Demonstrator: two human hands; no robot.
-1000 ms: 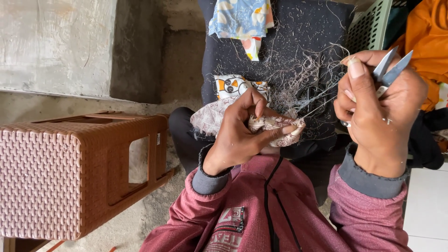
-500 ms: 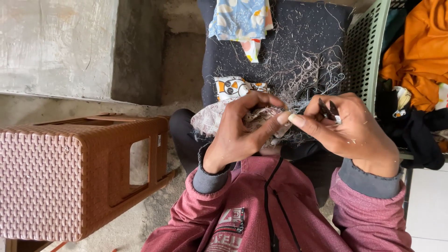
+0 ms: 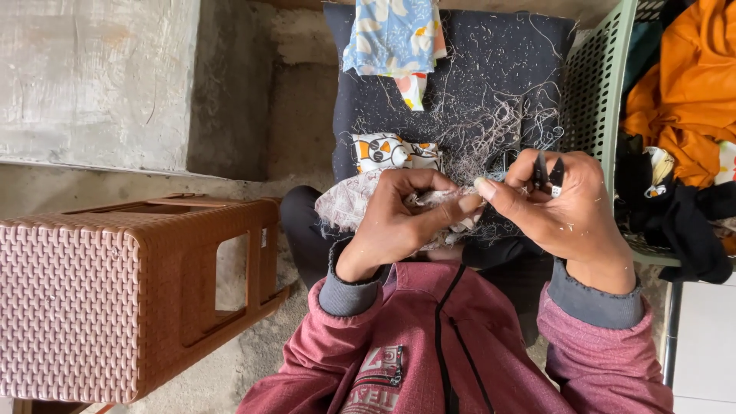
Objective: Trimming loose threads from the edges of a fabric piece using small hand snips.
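Fabric piece, pale with a small print, held over the lap on a dark cloth littered with cut threads. Left hand is closed on the piece, its fingers curled over the bunched edge at centre. Right hand holds a small thread snipper tucked against the palm, blades pointing up and away from the work, while its forefinger and thumb meet the left hand's fingertips at the edge of the piece — apparently pinching a loose thread, though the thread itself is too fine to make out.

To do this well, judged from the pose: keep the edge taut between the two hands, draw the thread clear of the weave, and bring the blades in close to the seam without nicking the fabric.

Around the work — an owl-print scrap lies just beyond the hands, and a blue floral scrap farther up the cloth. A green basket of orange and black garments stands on the right; a brown woven-pattern stool on the left, on the concrete floor.
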